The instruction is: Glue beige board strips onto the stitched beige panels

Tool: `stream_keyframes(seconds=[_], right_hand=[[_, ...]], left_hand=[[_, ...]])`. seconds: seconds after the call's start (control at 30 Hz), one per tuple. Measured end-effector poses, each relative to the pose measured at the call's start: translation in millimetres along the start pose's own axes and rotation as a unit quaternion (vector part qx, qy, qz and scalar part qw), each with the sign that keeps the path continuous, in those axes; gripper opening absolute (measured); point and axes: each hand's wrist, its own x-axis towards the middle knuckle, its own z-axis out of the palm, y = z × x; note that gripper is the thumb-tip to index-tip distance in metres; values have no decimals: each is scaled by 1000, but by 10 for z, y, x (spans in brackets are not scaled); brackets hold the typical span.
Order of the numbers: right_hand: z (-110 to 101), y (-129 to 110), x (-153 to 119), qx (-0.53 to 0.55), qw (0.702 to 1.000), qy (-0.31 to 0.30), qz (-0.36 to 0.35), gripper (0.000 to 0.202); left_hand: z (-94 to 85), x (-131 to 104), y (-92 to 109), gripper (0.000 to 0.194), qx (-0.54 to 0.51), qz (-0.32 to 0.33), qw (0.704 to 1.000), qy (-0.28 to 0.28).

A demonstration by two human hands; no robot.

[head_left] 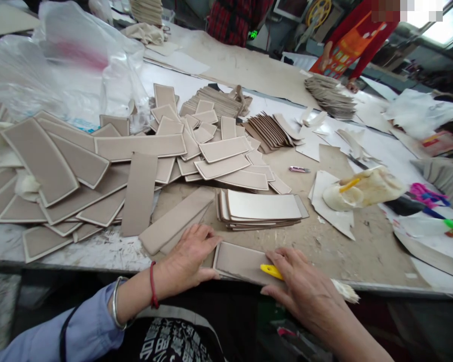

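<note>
My left hand (191,257) spans the left end of a flat beige panel (237,259), with thumb and fingertips at its edge by the table front. A brush with a yellow handle (272,271) is held in my right hand (304,281). The brush's pale bristles (346,291) stick out behind that hand, while its fingers lie over the panel's right end. Just beyond the panel is a neat stack of light panels (264,205). Two loose panels (177,221) lie beyond my left hand.
A heap of light-edged panels (143,146) spreads across the left and middle, near plastic bags (79,65). A crusted glue pot (362,193) stands on the right. A small pink tool (299,170) lies beyond the stack. Two people (347,48) stand across the table.
</note>
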Motion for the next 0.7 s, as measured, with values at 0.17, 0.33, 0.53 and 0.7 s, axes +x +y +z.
stream_keyframes(seconds=[0.17, 0.33, 0.53, 0.7], right_hand=[[89, 50, 49, 11, 999, -30, -2, 45], [99, 41, 59, 8, 1000, -29, -6, 46], [112, 40, 57, 8, 1000, -30, -1, 45], [133, 71, 38, 13, 1000, -17, -13, 40]], left_hand=[[13, -2, -15, 64, -9, 1, 1000, -2], [16, -25, -27, 65, -6, 13, 1000, 5], [46, -121, -77, 50, -36, 67, 996, 43], [71, -172, -90, 24, -49, 120, 990, 51]])
